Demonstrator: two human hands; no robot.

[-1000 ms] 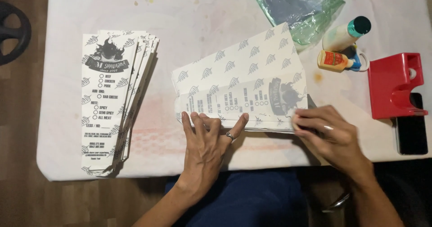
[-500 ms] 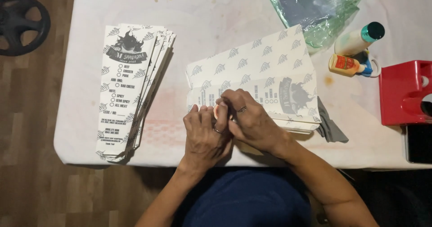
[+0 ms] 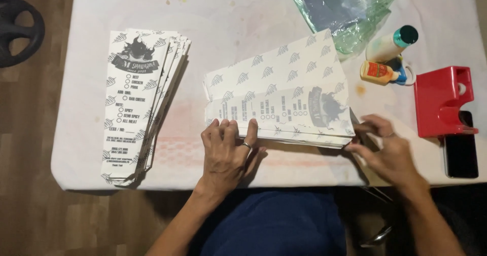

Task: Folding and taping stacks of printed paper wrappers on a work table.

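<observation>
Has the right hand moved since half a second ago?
Yes. The right hand has left the left hand and gone right, to the printed paper stack's right end.

Left hand [image 3: 227, 152] pressed flat on a folded printed paper sleeve [image 3: 279, 96] on a white-covered surface [image 3: 233, 17], right hand [image 3: 388, 152] at the sleeve's right end, seemingly pinching its edge, stack of flat sleeves [image 3: 139, 104] at left, glue bottles [image 3: 385, 58], red holder [image 3: 442, 101], dark phone [image 3: 460, 152] at right.
</observation>
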